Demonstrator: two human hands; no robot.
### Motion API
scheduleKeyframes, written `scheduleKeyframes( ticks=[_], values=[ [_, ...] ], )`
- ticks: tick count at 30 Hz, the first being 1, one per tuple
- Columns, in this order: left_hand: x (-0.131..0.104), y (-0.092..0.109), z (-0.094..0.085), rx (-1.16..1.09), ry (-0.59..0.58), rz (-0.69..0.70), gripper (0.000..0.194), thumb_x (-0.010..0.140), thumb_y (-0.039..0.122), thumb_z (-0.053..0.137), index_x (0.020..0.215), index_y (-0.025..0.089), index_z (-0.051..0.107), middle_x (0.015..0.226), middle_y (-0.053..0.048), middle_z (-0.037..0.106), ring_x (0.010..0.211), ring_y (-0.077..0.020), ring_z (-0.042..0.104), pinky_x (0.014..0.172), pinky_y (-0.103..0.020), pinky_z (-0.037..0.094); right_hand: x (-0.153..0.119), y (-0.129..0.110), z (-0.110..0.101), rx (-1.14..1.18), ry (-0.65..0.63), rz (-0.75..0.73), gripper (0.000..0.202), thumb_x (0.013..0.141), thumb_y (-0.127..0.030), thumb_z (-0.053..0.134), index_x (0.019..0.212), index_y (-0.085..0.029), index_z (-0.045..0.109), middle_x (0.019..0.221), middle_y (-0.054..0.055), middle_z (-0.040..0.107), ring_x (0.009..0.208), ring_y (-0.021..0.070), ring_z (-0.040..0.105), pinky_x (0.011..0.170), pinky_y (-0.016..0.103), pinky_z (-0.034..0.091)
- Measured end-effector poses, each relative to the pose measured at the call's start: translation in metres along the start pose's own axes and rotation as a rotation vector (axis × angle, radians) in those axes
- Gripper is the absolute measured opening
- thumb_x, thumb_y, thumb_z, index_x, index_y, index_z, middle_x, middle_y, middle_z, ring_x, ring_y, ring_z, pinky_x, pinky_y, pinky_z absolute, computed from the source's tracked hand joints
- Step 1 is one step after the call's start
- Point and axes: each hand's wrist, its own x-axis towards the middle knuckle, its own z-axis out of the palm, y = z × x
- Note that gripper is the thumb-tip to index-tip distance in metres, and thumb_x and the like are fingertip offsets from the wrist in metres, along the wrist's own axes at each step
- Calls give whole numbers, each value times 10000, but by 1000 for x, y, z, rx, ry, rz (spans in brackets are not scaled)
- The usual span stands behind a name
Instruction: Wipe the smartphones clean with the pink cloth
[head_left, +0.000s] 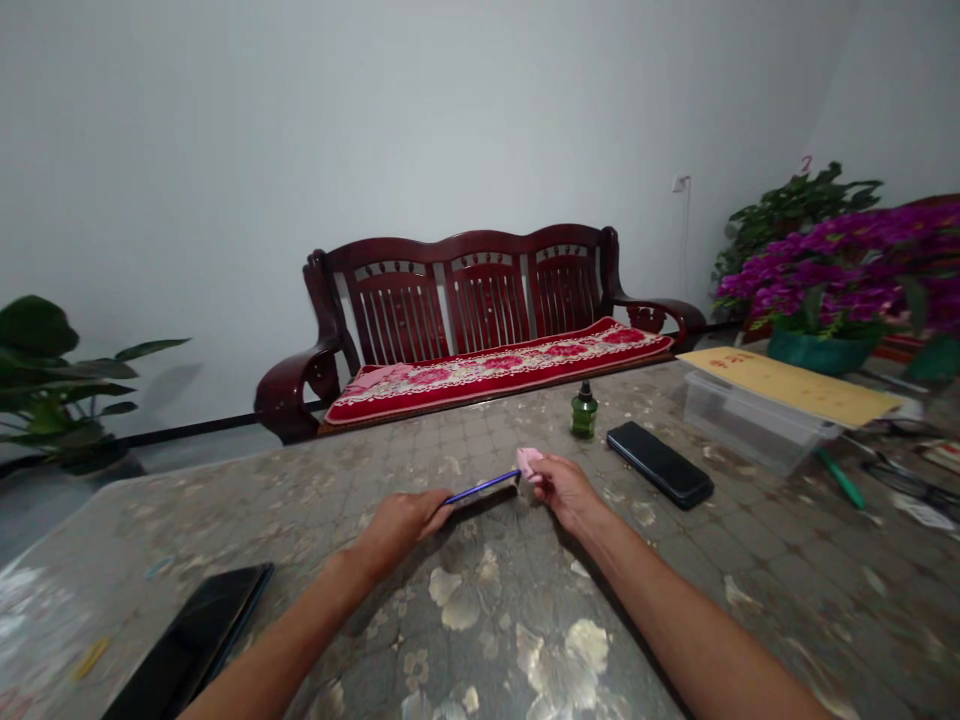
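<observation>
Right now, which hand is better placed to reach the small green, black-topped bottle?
Probably the right hand: though holding pale pink cloth, it is nearer the bottle; the left hand, farther away, grips a thin blue object.

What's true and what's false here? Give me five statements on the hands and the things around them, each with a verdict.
1. The left hand grips a thin blue rod. True.
2. The right hand holds the green bottle. False: it holds a small pink piece; the bottle stands on the table.
3. The yellow sheet lies on top of the clear plastic box. True.
4. The black phone near the bottle stands on edge. False: it lies flat.
5. The purple flowers are in a teal pot. True.
</observation>
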Motion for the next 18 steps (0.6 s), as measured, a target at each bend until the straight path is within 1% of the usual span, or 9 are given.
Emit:
scheduleKeyframes(
  ticks=[3,6,7,10,12,15,18],
  values=[
    [2,0,0,-168,54,-58,386,939,427,381,941,209,699,799,-50,720,734,-218,666,691,-286,445,2,1,-2,1,45,15,205,572,-257,738,741,-157,681,592,-15,602,483,77,481,403,161,364],
    [4,0,5,-349,107,-165,417,886,501,410,773,195,669,688,-27,659,673,-201,623,636,-275,424,-1,0,-1,-19,38,1,218,565,-267,741,746,-154,697,602,-13,615,491,79,483,405,163,340],
    [4,-1,8,-400,105,-202,440,867,537,414,741,192,655,646,-18,632,634,-194,606,606,-272,417,-3,0,1,-28,28,-9,231,557,-269,748,752,-152,708,615,-9,628,506,82,495,415,167,339],
    [2,0,15,-576,22,-315,534,798,666,427,771,181,647,564,11,572,499,-168,551,503,-260,389,-9,-1,11,-51,-16,-47,285,543,-284,780,792,-150,744,688,10,685,592,103,560,502,182,388],
    [-1,0,19,-667,-26,-369,566,762,703,453,815,175,650,542,30,549,451,-153,527,464,-247,370,-13,-1,18,-62,-49,-75,305,536,-301,807,802,-159,759,744,19,715,667,124,599,595,203,431],
    [-4,2,22,-671,-24,-376,490,795,620,466,813,169,658,554,30,556,463,-144,535,472,-239,384,-16,0,27,-80,-103,-123,306,532,-326,829,792,-175,771,792,27,741,741,156,627,705,244,457],
    [-5,4,23,-580,-17,-363,407,845,483,444,876,167,699,656,-4,650,552,-166,600,527,-255,437,-18,2,31,-89,-153,-143,292,544,-323,816,797,-182,782,794,31,750,751,171,632,733,267,459]
  ],
)
